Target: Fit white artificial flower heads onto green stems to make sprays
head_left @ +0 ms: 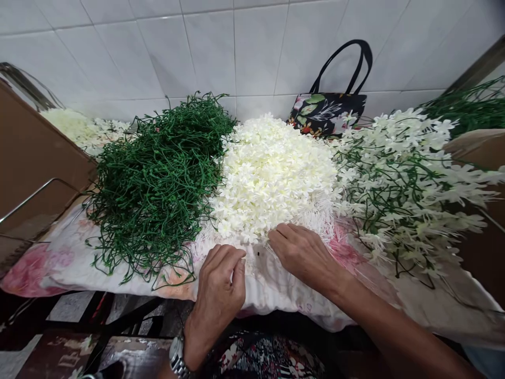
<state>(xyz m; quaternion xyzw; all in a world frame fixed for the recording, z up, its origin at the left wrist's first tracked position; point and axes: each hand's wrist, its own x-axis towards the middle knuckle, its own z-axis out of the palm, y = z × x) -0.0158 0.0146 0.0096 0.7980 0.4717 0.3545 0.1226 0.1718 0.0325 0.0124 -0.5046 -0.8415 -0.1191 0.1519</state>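
A heap of white artificial flower heads (pixel 272 173) lies in front of me on a floral cloth (pixel 130 292). My right hand (pixel 302 250) is at the heap's front edge, its fingers curled together and the tips hidden. To its left, my left hand (pixel 223 281) hovers over the cloth's near edge with thumb and fingers pinched. A tiny pale bit shows at its fingertips, too small to name. Left of the flower heads is a tangled pile of green plastic stems (pixel 161 179). On the right lie white flower sprays on green stems (pixel 398 184).
A black floral handbag (pixel 329 113) stands against the tiled wall (pixel 209 52). Cardboard boxes flank the work surface, one at left (pixel 39 173) and one at right (pixel 481 147). More green stems (pixel 473 108) show at far right, and pale flowers (pixel 74 126) behind the left box.
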